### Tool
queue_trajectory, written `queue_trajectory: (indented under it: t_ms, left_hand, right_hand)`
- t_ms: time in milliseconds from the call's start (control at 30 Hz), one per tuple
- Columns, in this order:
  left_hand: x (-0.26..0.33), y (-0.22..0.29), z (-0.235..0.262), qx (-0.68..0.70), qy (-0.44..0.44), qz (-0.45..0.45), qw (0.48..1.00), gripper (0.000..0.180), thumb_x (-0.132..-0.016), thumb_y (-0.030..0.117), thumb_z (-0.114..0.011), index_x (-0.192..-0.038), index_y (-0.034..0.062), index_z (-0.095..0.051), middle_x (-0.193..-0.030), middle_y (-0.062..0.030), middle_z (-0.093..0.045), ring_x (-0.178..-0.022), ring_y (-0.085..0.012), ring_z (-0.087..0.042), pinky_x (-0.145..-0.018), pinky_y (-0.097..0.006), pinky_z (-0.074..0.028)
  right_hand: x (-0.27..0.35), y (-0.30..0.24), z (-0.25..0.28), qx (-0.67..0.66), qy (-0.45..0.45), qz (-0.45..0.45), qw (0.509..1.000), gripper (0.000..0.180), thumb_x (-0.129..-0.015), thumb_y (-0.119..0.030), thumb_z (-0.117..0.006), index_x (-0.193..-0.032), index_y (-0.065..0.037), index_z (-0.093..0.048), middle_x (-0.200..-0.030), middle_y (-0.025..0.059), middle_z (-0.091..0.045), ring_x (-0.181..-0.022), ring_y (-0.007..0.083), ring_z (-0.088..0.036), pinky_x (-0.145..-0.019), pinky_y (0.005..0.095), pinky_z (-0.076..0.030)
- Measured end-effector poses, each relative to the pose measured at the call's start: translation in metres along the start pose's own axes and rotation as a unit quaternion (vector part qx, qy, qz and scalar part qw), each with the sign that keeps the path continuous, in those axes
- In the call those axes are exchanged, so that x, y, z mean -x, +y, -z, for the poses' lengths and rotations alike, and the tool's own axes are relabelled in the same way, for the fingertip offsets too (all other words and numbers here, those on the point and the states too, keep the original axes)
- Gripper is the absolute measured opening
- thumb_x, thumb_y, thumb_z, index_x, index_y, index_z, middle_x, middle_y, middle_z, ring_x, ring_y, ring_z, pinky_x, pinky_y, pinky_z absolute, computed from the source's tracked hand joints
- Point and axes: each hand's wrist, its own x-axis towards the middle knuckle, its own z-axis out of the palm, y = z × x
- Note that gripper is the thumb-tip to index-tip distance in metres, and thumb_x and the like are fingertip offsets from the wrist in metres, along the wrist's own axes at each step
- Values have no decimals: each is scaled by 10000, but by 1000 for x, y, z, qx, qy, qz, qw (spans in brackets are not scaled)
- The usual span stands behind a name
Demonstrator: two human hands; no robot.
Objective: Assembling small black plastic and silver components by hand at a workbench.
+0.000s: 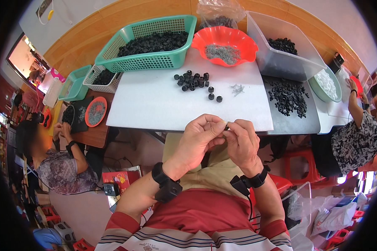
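Note:
Just off the near edge of the white table mat (155,100), my left hand (197,140) and my right hand (244,144) meet. Both are closed, fingertips pinched together around a small black part (226,126). Mostly hidden by the fingers, the part's exact kind cannot be made out. Beyond the hands, a pile of black knob-like pieces (191,80) lies on the mat, with several loose ones nearer me. A little heap of thin grey metal pins or screws (237,89) sits to their right.
At the back stand a green basket (142,65) of black parts, a red bowl (226,35) of grey pins and a clear bin (280,67). Loose black parts (290,98) cover a dark board at right. Co-workers sit left (67,163) and right (352,142).

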Motion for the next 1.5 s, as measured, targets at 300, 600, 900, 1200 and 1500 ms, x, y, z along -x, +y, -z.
queue_trajectory:
  t_ms: [300, 600, 900, 1200, 1500]
  left_hand:
    - [-26, 13, 0, -414, 86, -244, 873, 237, -918, 190, -744, -1083, 29, -688, -932, -55, -692, -811, -161, -648, -729, -289, -546]
    - [-72, 23, 9, -746, 92, -402, 522, 224, -838, 140, -742, -1034, 30, -727, -1065, -60, -659, -1036, -286, -564, -863, -395, -508]
    - [-77, 25, 8, -767, 36, -356, 532, 174, -802, 102, -748, -959, 30, -727, -992, -75, -687, -982, -282, -580, -855, -403, -504]
    - [-69, 28, 5, -740, -9, -355, 572, 239, -817, 65, -722, -1051, 20, -705, -991, -98, -666, -971, -298, -592, -851, -401, -515]
    - [-62, 27, 8, -734, -81, -329, 589, 171, -858, 50, -683, -1020, -4, -685, -1003, -125, -629, -927, -324, -613, -810, -416, -518]
  right_hand:
    - [9, 16, -4, -60, 48, -67, 995, 242, -901, -54, -735, -1108, -11, -618, -1016, 142, -621, -697, 240, -662, -577, 311, -537]
    - [11, 17, 0, -166, 80, -156, 970, 152, -949, 16, -657, -1088, 46, -603, -1047, 132, -591, -696, 143, -660, -596, 247, -544]
    - [16, 19, 2, -201, 82, -196, 956, 148, -958, 7, -650, -1094, 44, -604, -1058, 127, -588, -705, 137, -669, -592, 230, -544]
    - [16, 19, 4, -215, 82, -215, 949, 139, -968, -19, -653, -1089, 39, -613, -1041, 112, -595, -703, 127, -667, -581, 222, -520]
    - [15, 18, 6, -221, 82, -231, 944, 133, -965, -10, -655, -1081, 42, -621, -1035, 103, -597, -705, 120, -664, -583, 218, -519]
